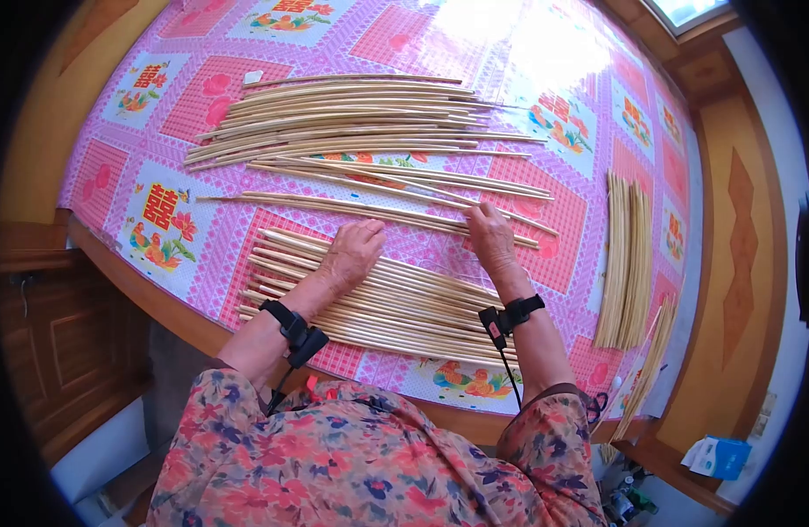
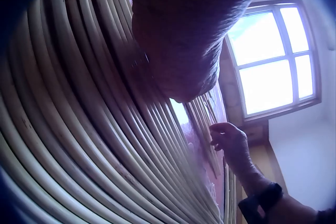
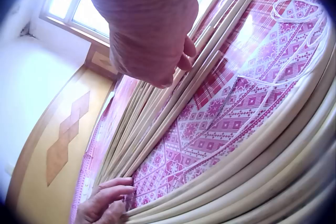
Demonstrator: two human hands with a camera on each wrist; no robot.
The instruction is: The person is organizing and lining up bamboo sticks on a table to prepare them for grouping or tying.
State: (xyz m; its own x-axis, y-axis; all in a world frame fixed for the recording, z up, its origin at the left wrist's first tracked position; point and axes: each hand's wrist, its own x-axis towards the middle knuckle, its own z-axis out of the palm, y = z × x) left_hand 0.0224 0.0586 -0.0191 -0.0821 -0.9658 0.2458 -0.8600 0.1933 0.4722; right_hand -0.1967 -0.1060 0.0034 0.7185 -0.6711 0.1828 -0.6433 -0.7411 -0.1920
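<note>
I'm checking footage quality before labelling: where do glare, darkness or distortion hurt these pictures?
Head: glare washes out part of the tablecloth, and black edges ring the picture; left wrist: the window is blown out, the left hand looks dark, and near sticks bow into arcs; right wrist: near sticks bow too.

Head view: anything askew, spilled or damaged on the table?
Slightly askew: a few thin sticks just below the upper pile slant and fan apart toward the right, while that pile runs roughly parallel. No spill or damage stands out.
</note>
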